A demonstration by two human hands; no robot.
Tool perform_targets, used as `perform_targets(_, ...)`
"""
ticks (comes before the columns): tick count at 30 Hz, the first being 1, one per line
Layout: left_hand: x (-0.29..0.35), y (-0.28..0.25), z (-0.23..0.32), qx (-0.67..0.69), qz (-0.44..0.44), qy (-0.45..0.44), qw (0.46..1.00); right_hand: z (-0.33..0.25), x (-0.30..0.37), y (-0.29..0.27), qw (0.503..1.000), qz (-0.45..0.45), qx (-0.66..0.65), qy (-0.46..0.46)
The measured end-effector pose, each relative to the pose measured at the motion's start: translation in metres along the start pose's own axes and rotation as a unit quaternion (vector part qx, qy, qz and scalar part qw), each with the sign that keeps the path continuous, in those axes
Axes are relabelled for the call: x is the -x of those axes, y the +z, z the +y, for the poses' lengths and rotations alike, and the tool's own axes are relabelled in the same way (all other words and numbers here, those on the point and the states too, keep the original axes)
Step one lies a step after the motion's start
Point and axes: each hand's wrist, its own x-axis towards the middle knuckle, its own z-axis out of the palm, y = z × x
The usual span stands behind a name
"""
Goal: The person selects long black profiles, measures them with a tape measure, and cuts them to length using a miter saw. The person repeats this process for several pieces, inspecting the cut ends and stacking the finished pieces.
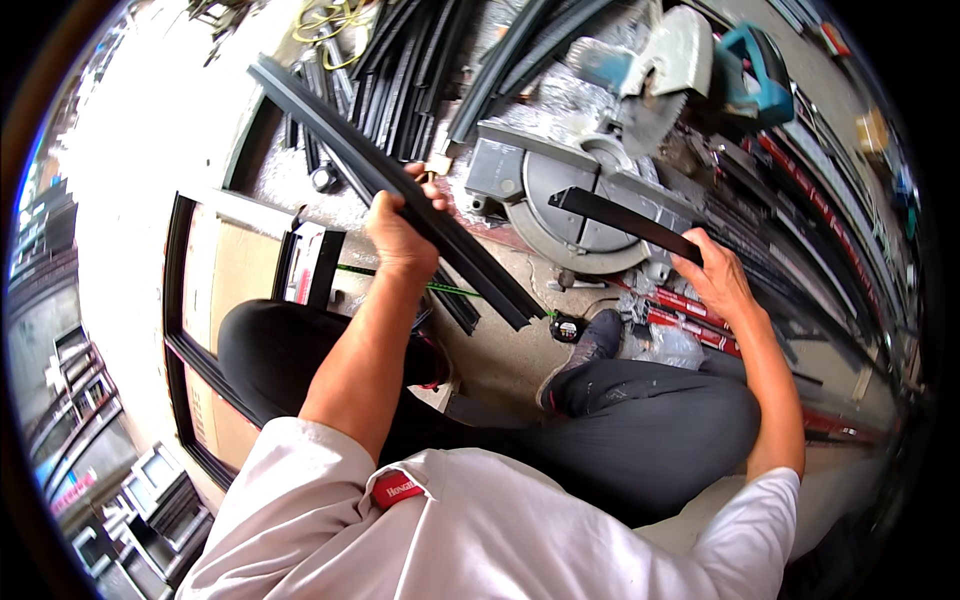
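Note:
My left hand [402, 235] is closed round a long black profile bar [335, 130], which slants from the upper left down toward the floor between my knees. In my right hand [715, 272] is a shorter black profile strip [620, 218], gripped at its right end. The strip's free end reaches over the round grey table of a mitre saw [555, 190]. The saw's toothed blade [655, 122] and teal handle [760, 75] stand raised behind that table. Below the long bar's near end, a black tape measure [567, 327] lies on the floor beside my shoe [598, 338].
Many black profiles [420, 75] lie piled beyond my left hand. A black frame with a tan panel [212, 280] sits left of my knee. Long bars and red lengths [800, 170] run along the right. A crumpled clear plastic bag [672, 346] lies near my right knee.

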Motion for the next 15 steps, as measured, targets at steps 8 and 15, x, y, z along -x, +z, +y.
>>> perform_targets(8, 0.025, 0.014, 0.007, -0.068, 0.032, 0.086, 0.993, -0.115, -0.019, -0.027, 0.998, -0.026, -0.016, -0.052)
perform_targets(15, 0.052, 0.039, 0.012, -0.077, -0.052, 0.109, 0.990, -0.180, -0.048, -0.010, 0.978, 0.074, -0.127, -0.151)
